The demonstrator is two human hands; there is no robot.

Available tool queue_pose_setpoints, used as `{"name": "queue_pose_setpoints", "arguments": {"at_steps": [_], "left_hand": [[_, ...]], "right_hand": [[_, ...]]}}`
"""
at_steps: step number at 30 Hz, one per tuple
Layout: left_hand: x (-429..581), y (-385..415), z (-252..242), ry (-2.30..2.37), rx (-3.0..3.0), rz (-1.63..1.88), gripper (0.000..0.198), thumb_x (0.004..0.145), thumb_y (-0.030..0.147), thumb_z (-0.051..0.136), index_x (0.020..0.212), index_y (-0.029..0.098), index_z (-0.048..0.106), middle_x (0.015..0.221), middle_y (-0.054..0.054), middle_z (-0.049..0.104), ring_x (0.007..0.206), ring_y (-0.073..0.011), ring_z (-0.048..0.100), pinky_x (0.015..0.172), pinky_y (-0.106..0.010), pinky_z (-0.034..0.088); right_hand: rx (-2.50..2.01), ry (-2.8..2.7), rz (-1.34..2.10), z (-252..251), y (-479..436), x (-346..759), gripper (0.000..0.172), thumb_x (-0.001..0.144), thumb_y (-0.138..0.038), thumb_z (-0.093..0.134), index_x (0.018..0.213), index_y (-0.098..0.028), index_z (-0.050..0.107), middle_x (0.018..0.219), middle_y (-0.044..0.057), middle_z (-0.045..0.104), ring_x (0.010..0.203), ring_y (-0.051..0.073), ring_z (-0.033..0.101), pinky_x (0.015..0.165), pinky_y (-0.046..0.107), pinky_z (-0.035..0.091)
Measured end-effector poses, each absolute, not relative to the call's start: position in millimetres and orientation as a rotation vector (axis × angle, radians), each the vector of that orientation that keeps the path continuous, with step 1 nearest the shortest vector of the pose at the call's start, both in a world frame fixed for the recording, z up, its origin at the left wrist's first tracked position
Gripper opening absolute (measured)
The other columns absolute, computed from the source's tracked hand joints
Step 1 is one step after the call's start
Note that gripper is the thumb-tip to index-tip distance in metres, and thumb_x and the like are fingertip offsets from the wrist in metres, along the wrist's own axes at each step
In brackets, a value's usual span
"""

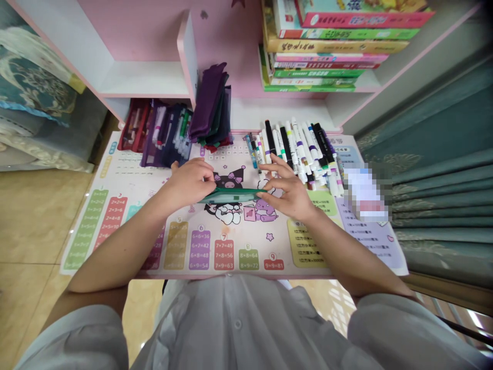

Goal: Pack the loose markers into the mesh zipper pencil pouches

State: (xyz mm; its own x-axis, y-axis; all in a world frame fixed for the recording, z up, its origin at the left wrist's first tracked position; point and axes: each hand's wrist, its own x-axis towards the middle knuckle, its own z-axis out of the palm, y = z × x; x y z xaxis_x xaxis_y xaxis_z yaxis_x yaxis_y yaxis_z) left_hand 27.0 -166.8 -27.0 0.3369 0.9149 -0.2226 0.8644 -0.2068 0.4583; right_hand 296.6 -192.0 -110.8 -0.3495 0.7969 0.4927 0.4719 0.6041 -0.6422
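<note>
A flat green zip pouch (234, 195) is stretched between my hands above the printed desk mat (227, 262). My left hand (190, 181) is closed on its left end, with the thumb and fingertips partly hidden. At the other end my right hand (287, 191) pinches the corner near the zip, its upper fingers spread. Just beyond that hand lies a pile of marker pens (298, 144), mostly white with several black ones. Filled pouches (165, 133) in red, purple and dark blue lie past my left hand.
A stack of purple and dark green pouches (210, 105) leans against the shelf divider (187, 56). Books (319, 46) are piled on the right shelf. A blurred-out rectangular item (365, 192) lies on the mat's right side, near the grey-blue curtain (442, 169).
</note>
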Motion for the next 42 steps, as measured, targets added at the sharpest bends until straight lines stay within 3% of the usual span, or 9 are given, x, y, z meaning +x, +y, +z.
{"name": "queue_pose_setpoints", "arguments": {"at_steps": [10, 17, 28, 35, 42], "left_hand": [[22.0, -165.9, -26.3, 1.569, 2.089, 0.141, 0.019, 0.074, 0.020, 0.053, 0.057, 0.020, 0.059, 0.103, -0.004, 0.074, 0.124, -0.0310, 0.054, 0.113, -0.063, 0.025], [17.1, -166.2, -26.8, 1.561, 2.102, 0.160, 0.020, 0.075, 0.021, 0.052, 0.057, 0.020, 0.059, 0.100, -0.003, 0.074, 0.126, -0.0295, 0.053, 0.113, -0.054, 0.029], [9.6, -165.6, -24.4, 1.618, 2.078, 0.147, 0.020, 0.074, 0.021, 0.053, 0.055, 0.021, 0.061, 0.104, -0.003, 0.073, 0.122, -0.0320, 0.057, 0.113, -0.056, 0.031], [3.2, -164.9, -26.2, 1.597, 2.088, 0.177, 0.019, 0.073, 0.023, 0.053, 0.056, 0.022, 0.060, 0.096, -0.002, 0.074, 0.121, -0.0296, 0.057, 0.108, -0.046, 0.039], [-7.3, -162.4, -28.0, 1.623, 2.074, 0.182, 0.018, 0.072, 0.022, 0.053, 0.055, 0.020, 0.059, 0.101, -0.003, 0.074, 0.124, -0.0307, 0.056, 0.110, -0.047, 0.039]], "right_hand": [[-0.996, -1.998, 0.498, -108.9, -192.6, 296.0, 0.016, 0.081, -0.029, 0.073, 0.068, -0.026, 0.064, 0.131, -0.001, 0.066, 0.145, 0.031, 0.040, 0.120, 0.059, 0.034], [-1.028, -1.997, 0.524, -108.0, -192.2, 296.0, 0.017, 0.080, -0.032, 0.074, 0.067, -0.027, 0.064, 0.130, -0.003, 0.066, 0.145, 0.030, 0.040, 0.120, 0.059, 0.033], [-1.023, -1.993, 0.505, -108.9, -191.3, 295.1, 0.017, 0.080, -0.031, 0.073, 0.067, -0.027, 0.064, 0.130, -0.003, 0.067, 0.144, 0.031, 0.042, 0.120, 0.060, 0.033], [-1.008, -1.997, 0.492, -108.4, -191.4, 295.2, 0.017, 0.081, -0.031, 0.073, 0.067, -0.026, 0.064, 0.129, -0.001, 0.067, 0.143, 0.032, 0.042, 0.120, 0.061, 0.033], [-1.037, -2.007, 0.490, -107.9, -191.6, 295.6, 0.017, 0.081, -0.032, 0.073, 0.067, -0.026, 0.064, 0.129, -0.001, 0.067, 0.144, 0.033, 0.042, 0.120, 0.061, 0.032]]}}
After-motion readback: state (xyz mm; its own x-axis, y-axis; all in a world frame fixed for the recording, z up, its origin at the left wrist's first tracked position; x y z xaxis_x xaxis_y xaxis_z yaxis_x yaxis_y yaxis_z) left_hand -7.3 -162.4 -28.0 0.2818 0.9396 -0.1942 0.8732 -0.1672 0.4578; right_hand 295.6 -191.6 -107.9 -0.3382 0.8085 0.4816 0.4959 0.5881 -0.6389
